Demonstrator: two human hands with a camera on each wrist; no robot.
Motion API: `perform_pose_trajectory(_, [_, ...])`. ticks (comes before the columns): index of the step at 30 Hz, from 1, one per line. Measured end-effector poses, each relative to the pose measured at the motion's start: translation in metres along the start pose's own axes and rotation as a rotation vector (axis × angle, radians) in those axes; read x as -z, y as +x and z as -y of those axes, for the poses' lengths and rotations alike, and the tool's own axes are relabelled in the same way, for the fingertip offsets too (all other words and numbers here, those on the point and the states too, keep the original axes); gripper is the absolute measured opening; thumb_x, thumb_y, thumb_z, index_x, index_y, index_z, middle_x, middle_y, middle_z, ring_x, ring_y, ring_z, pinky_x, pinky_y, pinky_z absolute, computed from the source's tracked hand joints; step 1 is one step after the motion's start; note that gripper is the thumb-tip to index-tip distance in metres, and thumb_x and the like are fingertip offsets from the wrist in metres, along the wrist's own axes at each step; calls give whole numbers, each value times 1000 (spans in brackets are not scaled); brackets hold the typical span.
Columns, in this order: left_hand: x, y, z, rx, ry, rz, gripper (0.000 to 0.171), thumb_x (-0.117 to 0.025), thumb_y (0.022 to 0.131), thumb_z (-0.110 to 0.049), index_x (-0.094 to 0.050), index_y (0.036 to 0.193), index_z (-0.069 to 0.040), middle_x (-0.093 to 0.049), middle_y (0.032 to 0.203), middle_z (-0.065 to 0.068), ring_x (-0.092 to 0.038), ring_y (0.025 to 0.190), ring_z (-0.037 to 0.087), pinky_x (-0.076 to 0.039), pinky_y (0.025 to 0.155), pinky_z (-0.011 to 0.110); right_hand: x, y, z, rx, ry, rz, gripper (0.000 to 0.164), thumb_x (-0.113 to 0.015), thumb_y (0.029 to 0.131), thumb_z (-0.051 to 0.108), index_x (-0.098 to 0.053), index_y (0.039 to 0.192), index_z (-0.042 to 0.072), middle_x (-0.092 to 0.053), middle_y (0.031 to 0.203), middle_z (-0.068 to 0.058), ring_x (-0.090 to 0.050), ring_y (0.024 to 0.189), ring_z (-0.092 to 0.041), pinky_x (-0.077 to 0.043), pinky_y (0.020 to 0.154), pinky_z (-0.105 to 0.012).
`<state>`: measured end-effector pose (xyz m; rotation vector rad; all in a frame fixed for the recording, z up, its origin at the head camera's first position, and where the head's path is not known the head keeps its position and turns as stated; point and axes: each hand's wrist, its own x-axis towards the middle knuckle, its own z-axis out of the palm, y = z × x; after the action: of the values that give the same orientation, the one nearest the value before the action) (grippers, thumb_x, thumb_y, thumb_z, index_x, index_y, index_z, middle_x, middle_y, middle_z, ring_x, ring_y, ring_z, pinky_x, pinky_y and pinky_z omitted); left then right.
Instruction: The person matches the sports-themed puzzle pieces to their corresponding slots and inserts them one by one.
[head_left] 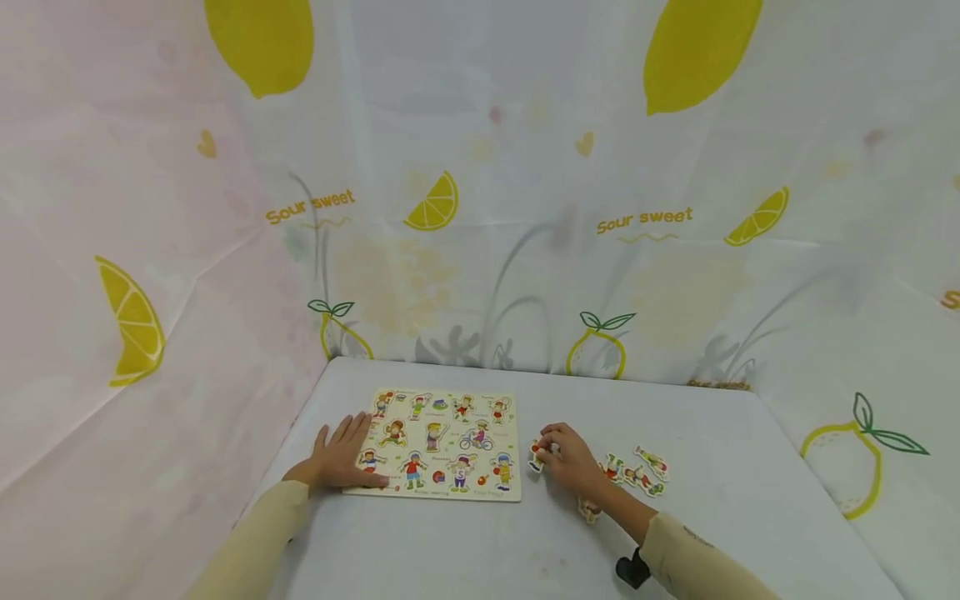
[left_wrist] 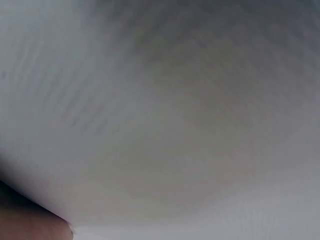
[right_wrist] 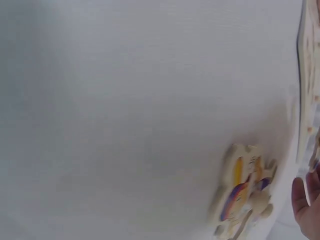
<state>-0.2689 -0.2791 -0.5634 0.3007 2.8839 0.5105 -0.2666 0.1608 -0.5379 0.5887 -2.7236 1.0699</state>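
Note:
A wooden peg puzzle board (head_left: 512,429) with rows of small sports figures lies on the white table. My left hand (head_left: 337,460) rests on its left edge with fingers spread, thumb over the lower left corner. To the right of the board, my right hand (head_left: 573,465) pinches a small figure puzzle piece (head_left: 536,457) by its upper side. Part of that hand (right_wrist: 310,212) enters the right wrist view at the lower right. Below the right forearm lies another puzzle piece (head_left: 588,510); a piece with a round knob (right_wrist: 235,195) shows in the right wrist view.
Right of my right hand several loose pieces lie close together, among them a green-and-white figure (head_left: 651,462) and a red-and-green one (head_left: 642,481). A black object (head_left: 632,570) sits by the right cuff. Lemon-printed cloth (head_left: 480,275) walls the table's back and sides.

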Motion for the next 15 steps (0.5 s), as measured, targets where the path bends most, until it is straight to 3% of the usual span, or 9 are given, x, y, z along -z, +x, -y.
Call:
perform_pose_trajectory(7, [-1, 1, 2, -1, 6, 2, 139, -68, 64, -83, -9, 157, 2, -7, 165, 24, -5, 151, 46, 7, 114, 68, -12, 11, 14, 119, 22, 67, 5, -71, 90, 8, -66, 89, 8, -62, 116, -15, -61, 106, -27, -53, 84, -39])
perform_pose_trajectory(15, [11, -5, -10, 5, -12, 27, 137, -72, 65, -78, -11, 156, 5, -11, 162, 28, -8, 149, 48, 4, 113, 70, -31, 7, 22, 154, 30, 145, 4, -68, 92, 6, -65, 90, 3, -62, 115, -15, -60, 102, -25, -51, 80, -33])
